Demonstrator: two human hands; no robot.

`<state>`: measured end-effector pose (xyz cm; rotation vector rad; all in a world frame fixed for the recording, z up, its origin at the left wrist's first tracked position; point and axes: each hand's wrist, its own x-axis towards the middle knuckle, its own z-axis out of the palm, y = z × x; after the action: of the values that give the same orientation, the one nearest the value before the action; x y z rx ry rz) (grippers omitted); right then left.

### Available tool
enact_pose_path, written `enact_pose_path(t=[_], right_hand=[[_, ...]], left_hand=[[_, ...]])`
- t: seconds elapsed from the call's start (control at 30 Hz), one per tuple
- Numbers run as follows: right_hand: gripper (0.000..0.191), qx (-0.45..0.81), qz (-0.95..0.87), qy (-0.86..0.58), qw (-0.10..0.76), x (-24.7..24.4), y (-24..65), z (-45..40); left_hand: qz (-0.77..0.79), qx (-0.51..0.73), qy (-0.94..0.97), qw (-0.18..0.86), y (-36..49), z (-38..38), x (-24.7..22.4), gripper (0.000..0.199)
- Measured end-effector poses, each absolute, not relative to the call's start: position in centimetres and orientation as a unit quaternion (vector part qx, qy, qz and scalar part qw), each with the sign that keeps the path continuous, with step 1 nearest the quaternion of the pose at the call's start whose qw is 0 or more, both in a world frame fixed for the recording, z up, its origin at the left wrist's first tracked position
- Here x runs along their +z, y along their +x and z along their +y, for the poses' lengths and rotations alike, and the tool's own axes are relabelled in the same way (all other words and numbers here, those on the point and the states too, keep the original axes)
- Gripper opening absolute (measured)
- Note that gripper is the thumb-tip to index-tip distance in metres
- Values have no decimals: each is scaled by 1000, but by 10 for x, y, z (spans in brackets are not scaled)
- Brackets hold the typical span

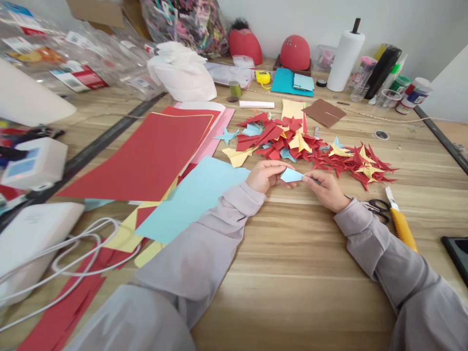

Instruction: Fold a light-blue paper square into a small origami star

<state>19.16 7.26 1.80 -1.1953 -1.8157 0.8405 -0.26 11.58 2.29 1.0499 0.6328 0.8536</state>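
Note:
A small folded piece of light blue paper is held between both hands above the wooden table. My left hand grips its left end, fingers closed behind and above it. With a pinch of thumb and fingers, my right hand has hold of its pointed right end. Just beyond the hands lies a heap of folded paper stars, mostly red with some yellow and blue. A large light blue sheet lies by my left forearm.
Red sheets are stacked at left, near a white cable and red strips. Black-handled scissors and a yellow-handled knife lie right of my right hand. A brown paper square and a white bottle are farther back.

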Motion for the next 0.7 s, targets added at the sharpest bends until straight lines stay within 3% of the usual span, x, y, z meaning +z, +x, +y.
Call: enact_pose_path(t=[0.27, 0.7], right_hand=[[39, 330, -728, -464, 381, 19, 190, 71], [36, 281, -758, -462, 364, 19, 189, 70]], left_hand=[[363, 422, 557, 616, 11, 103, 21, 46], [369, 414, 562, 613, 11, 103, 21, 44]])
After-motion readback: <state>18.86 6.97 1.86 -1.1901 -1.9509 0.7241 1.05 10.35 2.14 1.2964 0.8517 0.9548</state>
